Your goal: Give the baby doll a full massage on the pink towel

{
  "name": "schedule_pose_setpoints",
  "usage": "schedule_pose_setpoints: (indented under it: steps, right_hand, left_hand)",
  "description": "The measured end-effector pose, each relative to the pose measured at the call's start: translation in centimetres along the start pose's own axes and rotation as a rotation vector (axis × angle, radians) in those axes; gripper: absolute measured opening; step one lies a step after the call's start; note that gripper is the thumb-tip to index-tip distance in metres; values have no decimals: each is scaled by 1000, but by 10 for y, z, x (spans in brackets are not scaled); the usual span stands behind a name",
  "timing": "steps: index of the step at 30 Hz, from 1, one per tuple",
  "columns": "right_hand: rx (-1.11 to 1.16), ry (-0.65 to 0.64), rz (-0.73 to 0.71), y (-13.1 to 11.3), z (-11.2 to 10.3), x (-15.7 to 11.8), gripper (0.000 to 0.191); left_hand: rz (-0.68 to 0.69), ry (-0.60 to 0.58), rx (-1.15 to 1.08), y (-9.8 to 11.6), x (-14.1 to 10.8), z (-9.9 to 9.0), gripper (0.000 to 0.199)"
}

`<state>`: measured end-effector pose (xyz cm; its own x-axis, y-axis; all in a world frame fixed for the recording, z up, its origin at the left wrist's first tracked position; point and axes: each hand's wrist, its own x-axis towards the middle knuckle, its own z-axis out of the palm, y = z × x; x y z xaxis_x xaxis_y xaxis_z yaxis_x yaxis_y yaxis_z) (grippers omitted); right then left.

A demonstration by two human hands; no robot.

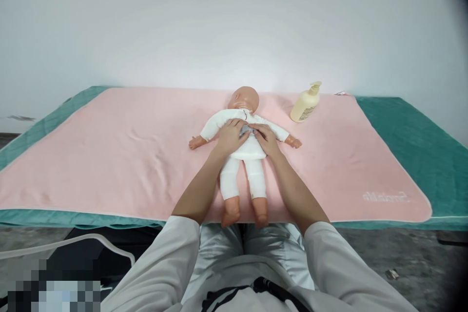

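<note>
A baby doll (252,148) with a white cloth body lies on its back on a pink mat (146,156), arms spread and feet toward me. Its head is turned aside. My left hand (233,135) rests flat on one side of the doll's chest, fingers stretched out. On the other side of the chest lies my right hand (266,137), its fingers extended too. Between the hands a small grey patch (245,129) shows on the chest; what it is I cannot make out. Neither hand grips anything visible.
A cream pump bottle (305,105) stands on the mat to the right of the doll's head. Under the mat, a green cover (413,141) spreads over the table. Behind is a pale wall (183,24). A white curved tube (91,237) sits at lower left.
</note>
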<state>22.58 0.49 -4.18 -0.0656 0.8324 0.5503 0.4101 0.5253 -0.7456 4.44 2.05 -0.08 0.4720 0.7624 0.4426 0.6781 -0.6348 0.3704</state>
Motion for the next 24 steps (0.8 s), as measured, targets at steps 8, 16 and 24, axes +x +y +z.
schedule_pose_setpoints:
  steps: [8, 16, 24]
  right_hand:
    - [-75, 6, -126, 1, -1, -3, 33]
    - [-97, -51, -129, -1, -3, -1, 42]
    - [-97, -91, -6, -5, -4, 0, 41]
  left_hand:
    - [63, 34, -11, 2, -1, -2, 34]
    - [15, 48, 87, 7, -1, -2, 41]
    - [-7, -8, 77, 1, 12, -8, 37]
